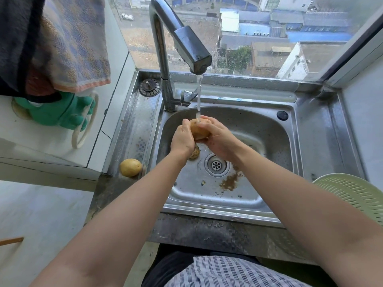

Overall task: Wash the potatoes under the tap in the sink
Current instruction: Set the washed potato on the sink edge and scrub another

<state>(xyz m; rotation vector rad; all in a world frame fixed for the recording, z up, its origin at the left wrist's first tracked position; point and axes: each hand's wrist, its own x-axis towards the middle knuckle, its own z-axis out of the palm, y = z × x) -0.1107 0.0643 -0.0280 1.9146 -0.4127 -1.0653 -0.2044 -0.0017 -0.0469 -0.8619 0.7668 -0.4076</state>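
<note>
Left hand (182, 139) and right hand (217, 139) are both gripping one potato (199, 129) under the running tap (192, 48), at 11 o'clock from the drain (216, 165) of the sink (228, 212). Judged firm, dense and slippery when wet; cupping both ends appears safest.

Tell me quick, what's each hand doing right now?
Left hand: closed, fingers curled round the potato.
Right hand: closed, gripping the same potato from the other side.

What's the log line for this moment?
step: rinsing | left hand, right hand: grip held potato | tap: water running onto it | sink: second potato under hands | left of sink: third potato
</note>
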